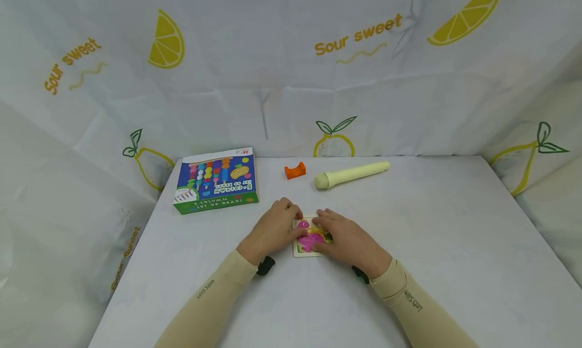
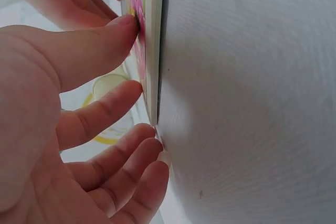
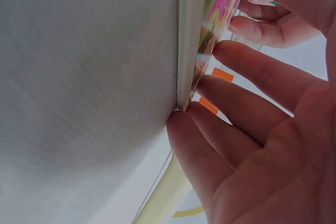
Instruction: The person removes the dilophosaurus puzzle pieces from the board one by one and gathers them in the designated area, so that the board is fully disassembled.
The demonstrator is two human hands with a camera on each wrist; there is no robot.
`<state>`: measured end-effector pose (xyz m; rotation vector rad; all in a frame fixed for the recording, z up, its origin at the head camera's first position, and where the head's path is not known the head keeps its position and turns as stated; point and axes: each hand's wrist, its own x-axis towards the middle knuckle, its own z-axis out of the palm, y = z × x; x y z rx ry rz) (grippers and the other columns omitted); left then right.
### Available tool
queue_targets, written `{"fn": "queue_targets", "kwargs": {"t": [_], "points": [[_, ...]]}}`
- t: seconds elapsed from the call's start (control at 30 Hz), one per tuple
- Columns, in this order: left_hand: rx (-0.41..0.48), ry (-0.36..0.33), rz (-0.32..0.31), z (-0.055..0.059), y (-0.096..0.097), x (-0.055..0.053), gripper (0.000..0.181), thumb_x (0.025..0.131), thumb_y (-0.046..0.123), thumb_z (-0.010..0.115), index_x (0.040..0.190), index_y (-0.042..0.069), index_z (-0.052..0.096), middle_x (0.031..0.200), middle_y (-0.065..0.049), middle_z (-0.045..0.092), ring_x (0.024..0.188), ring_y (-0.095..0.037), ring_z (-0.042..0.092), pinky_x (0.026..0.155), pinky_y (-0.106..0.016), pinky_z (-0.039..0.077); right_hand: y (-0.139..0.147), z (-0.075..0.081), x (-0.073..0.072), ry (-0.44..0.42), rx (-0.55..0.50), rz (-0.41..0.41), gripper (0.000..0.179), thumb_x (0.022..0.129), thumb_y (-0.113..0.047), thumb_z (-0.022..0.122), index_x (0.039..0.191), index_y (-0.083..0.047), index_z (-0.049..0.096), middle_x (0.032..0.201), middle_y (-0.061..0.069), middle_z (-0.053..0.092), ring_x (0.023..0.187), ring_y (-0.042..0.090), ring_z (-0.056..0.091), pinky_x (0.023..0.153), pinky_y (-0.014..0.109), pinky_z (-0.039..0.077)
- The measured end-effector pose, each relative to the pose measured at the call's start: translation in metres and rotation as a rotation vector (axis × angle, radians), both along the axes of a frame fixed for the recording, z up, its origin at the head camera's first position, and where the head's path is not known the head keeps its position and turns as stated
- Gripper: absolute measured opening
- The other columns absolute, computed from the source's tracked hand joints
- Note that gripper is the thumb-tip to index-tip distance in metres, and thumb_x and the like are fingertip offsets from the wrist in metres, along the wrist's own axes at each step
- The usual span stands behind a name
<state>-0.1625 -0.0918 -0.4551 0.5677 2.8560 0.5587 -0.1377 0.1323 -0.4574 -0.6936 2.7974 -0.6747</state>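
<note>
A small square picture puzzle with a pink dinosaur and a pale rim lies flat on the table, between both hands. My left hand is at its left side; in the left wrist view the thumb rests on the picture and the index fingertip touches near the edge. From the right, my right hand covers part of the picture. Its fingers lie along the puzzle's edge in the right wrist view, loosely bent, some tips on the picture. Neither hand curls round the board.
A bead toy box lies at the back left. Behind the puzzle are an orange curved block and a pale yellow toy microphone. A lemon-print cloth hangs behind the white table.
</note>
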Motion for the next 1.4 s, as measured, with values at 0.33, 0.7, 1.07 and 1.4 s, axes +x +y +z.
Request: {"fn": "queue_targets", "kwargs": {"t": [0.33, 0.7, 1.07, 1.4], "points": [[0.024, -0.010, 0.017, 0.000, 0.002, 0.002, 0.041, 0.100, 0.045, 0.078, 0.125, 0.015, 0.067, 0.125, -0.005, 0.058, 0.117, -0.021, 0.053, 0.107, -0.037, 0.056, 0.000, 0.000, 0.000, -0.011, 0.000, 0.001, 0.062, 0.096, -0.037, 0.083, 0.147, -0.006, 0.065, 0.165, 0.015, 0.052, 0.158, 0.037, 0.044, 0.121, 0.056, 0.045], [0.114, -0.093, 0.055, 0.002, 0.003, -0.003, 0.039, 0.100, 0.039, 0.079, 0.127, 0.013, 0.069, 0.116, -0.002, 0.062, 0.101, -0.016, 0.060, 0.099, -0.032, 0.058, 0.000, 0.002, -0.001, -0.011, 0.006, 0.002, 0.062, 0.097, -0.035, 0.082, 0.149, -0.006, 0.063, 0.166, 0.017, 0.050, 0.159, 0.038, 0.043, 0.122, 0.056, 0.045], [0.303, -0.177, 0.082, -0.004, -0.007, -0.011, 0.022, 0.107, 0.034, 0.070, 0.120, 0.017, 0.073, 0.101, 0.000, 0.063, 0.095, -0.017, 0.059, 0.086, -0.031, 0.054, 0.000, 0.003, 0.000, 0.003, -0.010, 0.005, 0.064, 0.096, -0.037, 0.084, 0.147, -0.005, 0.065, 0.166, 0.015, 0.051, 0.159, 0.038, 0.043, 0.122, 0.056, 0.045], [0.412, -0.236, 0.116, -0.009, -0.016, -0.017, 0.014, 0.108, 0.034, 0.068, 0.113, 0.023, 0.076, 0.097, 0.004, 0.070, 0.094, -0.017, 0.062, 0.089, -0.035, 0.053, -0.002, 0.002, -0.001, -0.033, -0.004, -0.010, 0.064, 0.096, -0.038, 0.083, 0.149, -0.006, 0.064, 0.168, 0.014, 0.049, 0.160, 0.037, 0.042, 0.123, 0.057, 0.044]]}}
